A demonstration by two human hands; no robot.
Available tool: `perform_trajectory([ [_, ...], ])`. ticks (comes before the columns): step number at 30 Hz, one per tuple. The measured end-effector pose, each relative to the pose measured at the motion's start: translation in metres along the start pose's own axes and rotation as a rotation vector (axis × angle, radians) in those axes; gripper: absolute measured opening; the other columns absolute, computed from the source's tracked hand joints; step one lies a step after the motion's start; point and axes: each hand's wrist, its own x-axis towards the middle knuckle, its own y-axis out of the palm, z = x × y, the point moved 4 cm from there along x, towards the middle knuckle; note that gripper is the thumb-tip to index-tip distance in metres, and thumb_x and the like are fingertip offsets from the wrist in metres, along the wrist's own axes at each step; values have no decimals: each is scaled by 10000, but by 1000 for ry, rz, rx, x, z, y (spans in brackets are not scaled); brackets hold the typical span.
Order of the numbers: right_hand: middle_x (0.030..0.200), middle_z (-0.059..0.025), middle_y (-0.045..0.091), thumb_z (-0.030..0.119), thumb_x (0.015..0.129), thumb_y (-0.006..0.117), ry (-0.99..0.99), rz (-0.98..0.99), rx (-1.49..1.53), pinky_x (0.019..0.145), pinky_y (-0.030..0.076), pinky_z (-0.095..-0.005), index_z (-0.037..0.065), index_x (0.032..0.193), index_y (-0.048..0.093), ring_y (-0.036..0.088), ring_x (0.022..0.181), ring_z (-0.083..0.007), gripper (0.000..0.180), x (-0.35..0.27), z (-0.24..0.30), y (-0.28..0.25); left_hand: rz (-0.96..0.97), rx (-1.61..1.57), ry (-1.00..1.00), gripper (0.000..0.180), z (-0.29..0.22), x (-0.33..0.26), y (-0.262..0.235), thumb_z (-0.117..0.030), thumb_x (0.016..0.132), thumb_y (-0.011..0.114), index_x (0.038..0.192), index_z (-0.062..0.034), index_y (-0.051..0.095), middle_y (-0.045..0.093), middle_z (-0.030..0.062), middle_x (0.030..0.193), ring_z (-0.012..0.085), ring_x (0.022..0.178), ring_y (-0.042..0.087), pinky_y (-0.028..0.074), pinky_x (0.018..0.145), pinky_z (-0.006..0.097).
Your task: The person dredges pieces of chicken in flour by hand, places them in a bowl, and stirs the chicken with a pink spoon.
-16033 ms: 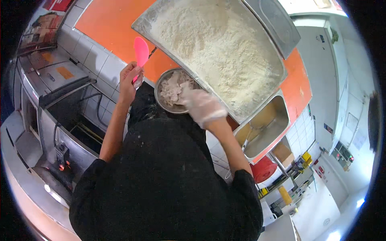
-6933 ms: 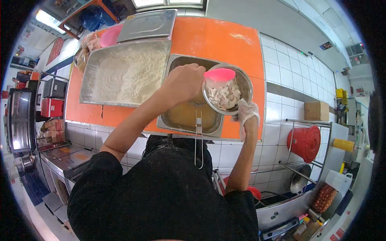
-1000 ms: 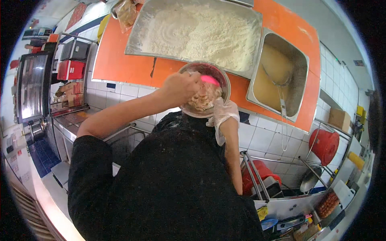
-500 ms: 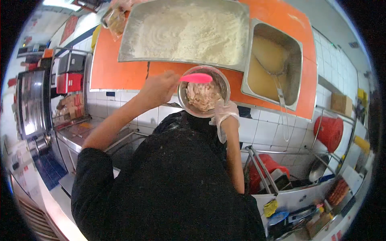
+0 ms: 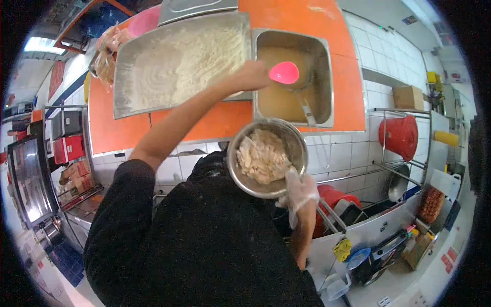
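My bare left hand (image 5: 250, 75) is closed on a bright pink scoop (image 5: 284, 72) over the deep metal pan of cloudy tan liquid (image 5: 276, 105). In that pan rests a wire strainer, its handle (image 5: 307, 108) leaning over the near rim. My right hand (image 5: 300, 190), in a clear plastic glove, grips the near-right rim of a round metal bowl (image 5: 238, 176). The bowl is tilted slightly and contains pale, wet pieces that look like raw meat (image 5: 262, 156). It hangs in front of the counter's edge, close to my body.
A wide metal tray (image 5: 118, 105) of white flour lies on the orange counter (image 5: 348, 87), left of the liquid pan. Bagged food (image 5: 106, 66) sits at the tray's far left. Rightward are a red bucket (image 5: 400, 137) and a metal rack (image 5: 378, 165).
My left hand has carried the pink scoop from above the bowl rightward, over the liquid pan. The bowl, in my right hand, has come nearer to my body. The whole view has shifted.
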Motion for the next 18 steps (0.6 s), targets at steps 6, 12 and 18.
perform_trajectory([
  [6,711,-108,641,280,912,586,86,-224,403,481,438,-349,-45,962,660,554,557,-167,337,13,-29,-91,-97,-58,-222,379,25,115,110,-330,720,612,796,32,693,647,299,808,435,799,657,527,736,484],
  [12,637,-68,589,326,923,577,134,-321,449,430,403,-331,-50,906,638,502,474,-147,381,83,-49,-153,-146,-45,-276,287,45,134,133,-281,743,616,786,-11,704,661,270,809,439,804,654,526,750,491],
  [18,624,-96,587,334,923,583,-99,-201,574,343,417,-319,-83,891,599,562,473,-170,419,147,-60,-178,-141,-320,-287,209,16,109,101,-235,767,607,770,-50,705,678,203,773,356,769,677,530,693,439],
])
